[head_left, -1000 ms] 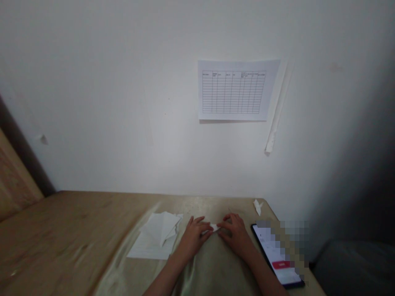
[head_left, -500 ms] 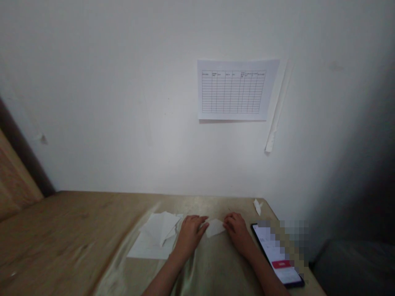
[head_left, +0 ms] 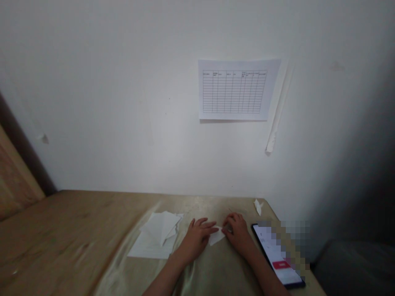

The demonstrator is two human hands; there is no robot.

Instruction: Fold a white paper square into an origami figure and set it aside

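Observation:
A small piece of white folded paper [head_left: 216, 237] lies on the cloth-covered table between my two hands. My left hand [head_left: 199, 235] is at its left side, fingers stretched out and apart, the fingertips over the paper's upper left edge. On the other side, my right hand [head_left: 236, 228] has its fingers curled and its thumb and fingertips pinched at the paper's right end. Part of the paper is hidden under the fingers. Left of my left hand rests a stack of white paper sheets [head_left: 160, 228], the top one with a crease down it.
A phone [head_left: 274, 255] with a lit screen, partly blurred out, lies right of my right arm. A small white paper scrap [head_left: 257, 207] is near the table's back right corner. Behind the table [head_left: 83, 230] stands a white wall with a printed table sheet [head_left: 233, 90] on it.
My left hand has moved right and over the paper, its fingers now spread more. The paper has turned and shifted slightly toward me. My right hand has stayed nearly in place.

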